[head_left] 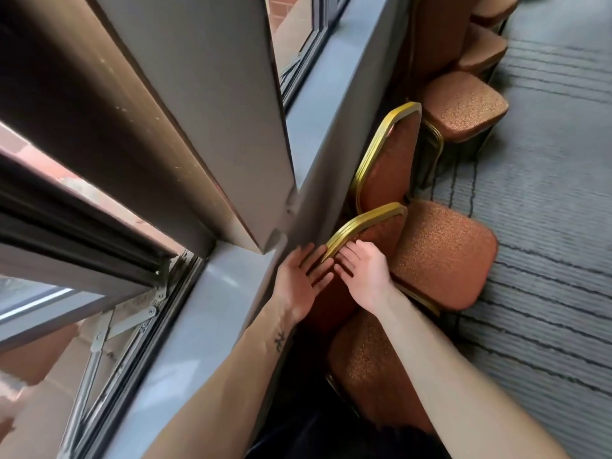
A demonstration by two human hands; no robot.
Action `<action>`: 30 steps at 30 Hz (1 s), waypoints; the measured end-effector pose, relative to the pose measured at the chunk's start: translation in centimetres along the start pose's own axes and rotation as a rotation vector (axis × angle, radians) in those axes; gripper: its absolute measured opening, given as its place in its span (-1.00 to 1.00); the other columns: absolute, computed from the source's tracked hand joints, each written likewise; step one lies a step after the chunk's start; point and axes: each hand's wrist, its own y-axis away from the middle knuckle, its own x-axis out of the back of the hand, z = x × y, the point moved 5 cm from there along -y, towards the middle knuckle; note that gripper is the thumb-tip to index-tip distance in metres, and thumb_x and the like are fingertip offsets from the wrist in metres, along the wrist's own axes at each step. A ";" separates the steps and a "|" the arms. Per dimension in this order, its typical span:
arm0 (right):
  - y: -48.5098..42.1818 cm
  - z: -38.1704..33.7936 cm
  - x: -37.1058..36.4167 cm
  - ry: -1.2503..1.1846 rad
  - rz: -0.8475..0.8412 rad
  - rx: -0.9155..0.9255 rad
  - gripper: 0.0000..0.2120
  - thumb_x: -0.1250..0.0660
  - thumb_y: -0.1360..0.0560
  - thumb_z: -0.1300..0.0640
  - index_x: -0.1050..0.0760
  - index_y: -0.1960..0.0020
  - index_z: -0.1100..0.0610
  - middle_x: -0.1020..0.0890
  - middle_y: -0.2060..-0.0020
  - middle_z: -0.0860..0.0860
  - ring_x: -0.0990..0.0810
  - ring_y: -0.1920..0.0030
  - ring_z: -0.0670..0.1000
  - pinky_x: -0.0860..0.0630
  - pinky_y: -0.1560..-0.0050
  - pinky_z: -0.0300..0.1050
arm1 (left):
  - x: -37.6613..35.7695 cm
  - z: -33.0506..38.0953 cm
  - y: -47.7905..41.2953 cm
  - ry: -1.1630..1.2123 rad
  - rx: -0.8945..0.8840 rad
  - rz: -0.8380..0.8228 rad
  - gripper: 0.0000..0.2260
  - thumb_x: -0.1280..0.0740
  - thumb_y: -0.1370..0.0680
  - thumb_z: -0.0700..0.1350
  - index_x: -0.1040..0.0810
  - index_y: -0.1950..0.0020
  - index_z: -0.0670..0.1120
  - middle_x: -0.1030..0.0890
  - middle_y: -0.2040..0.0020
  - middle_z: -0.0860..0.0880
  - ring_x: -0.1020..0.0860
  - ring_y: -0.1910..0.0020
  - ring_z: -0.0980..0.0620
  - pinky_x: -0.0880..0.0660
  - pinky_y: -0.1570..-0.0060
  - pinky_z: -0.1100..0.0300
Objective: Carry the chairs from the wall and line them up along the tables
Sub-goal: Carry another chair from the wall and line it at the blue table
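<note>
Nearest chair: the nearest chair (pixel 381 236) stands right in front of me with its back against the wall under the window sill (pixel 231 293) and its seat (pixel 443 253) pointing out over the carpet (pixel 546 226).
Top rail: the gold rail (pixel 364 223) along the top of its back runs alongside the sill, from its near corner by my fingers up and away to the right.
Left hand: my left hand (pixel 303 279) is open, fingers straight and spread, palm turned towards the near corner of the rail on the wall side. It holds nothing, and I cannot tell whether the fingertips touch the rail.
Right hand: my right hand (pixel 364 276) is open too, palm down over the padded front of the back, fingers just below the rail and gripping nothing.
Which is nearer: both hands flank the same near corner, the left between chair and wall, the right on the seat side.
Next move, as I judge it: close both hands on the rail and pull the chair away from the wall, towards the carpet.
Beyond: the next chair (pixel 387 154) stands just behind, along the same wall.
Tables: not in view.
</note>
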 end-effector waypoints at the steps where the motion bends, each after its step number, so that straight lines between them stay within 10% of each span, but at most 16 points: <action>1: -0.2 -0.1 0.1 0.025 0.006 0.020 -0.52 -0.06 -0.71 -0.02 -0.35 -0.54 0.19 -0.49 -0.45 0.13 -0.47 -0.43 0.08 -0.35 -0.40 0.03 | 0.0 0.1 0.0 -0.002 0.002 -0.002 -0.61 -0.10 -0.73 0.08 -0.45 -0.47 -0.06 -0.67 -0.27 -0.08 -0.61 -0.29 -0.15 -0.53 -0.18 -0.03; 15: 5.5 3.9 3.6 0.160 0.120 0.104 -0.67 -0.25 -0.66 0.00 -0.60 -0.29 0.15 -0.72 -0.10 0.12 -0.66 -0.21 0.07 -0.49 -0.33 0.00 | -1.1 -1.5 3.6 -0.137 0.052 -0.156 -0.61 -0.07 -0.74 0.02 -0.42 -0.44 -0.17 -0.66 -0.26 -0.19 -0.66 0.02 -0.08 -0.55 -0.09 0.03; 23: 13.8 2.8 9.5 0.227 0.185 0.257 -0.74 -0.28 -0.67 -0.01 -0.64 -0.11 0.14 -0.65 0.17 -0.02 -0.50 0.12 -0.01 -0.44 -0.10 -0.08 | -5.3 -6.1 8.3 -0.616 -0.101 -0.176 -0.69 -0.22 -0.65 0.01 -0.54 -0.34 -0.06 -0.73 -0.04 -0.13 -0.37 0.45 0.00 -0.37 0.42 0.17; 30: 23.4 3.0 18.6 0.203 0.186 0.392 -0.71 -0.32 -0.60 -0.07 -0.69 -0.04 0.12 -0.50 0.24 0.02 -0.32 0.30 -0.09 -0.30 0.05 -0.07 | -12.3 -14.5 14.8 -0.879 -0.204 -0.406 -0.73 -0.18 -0.69 -0.04 -0.59 -0.28 -0.07 -0.69 0.08 -0.09 -0.52 0.30 0.03 -0.52 0.12 0.09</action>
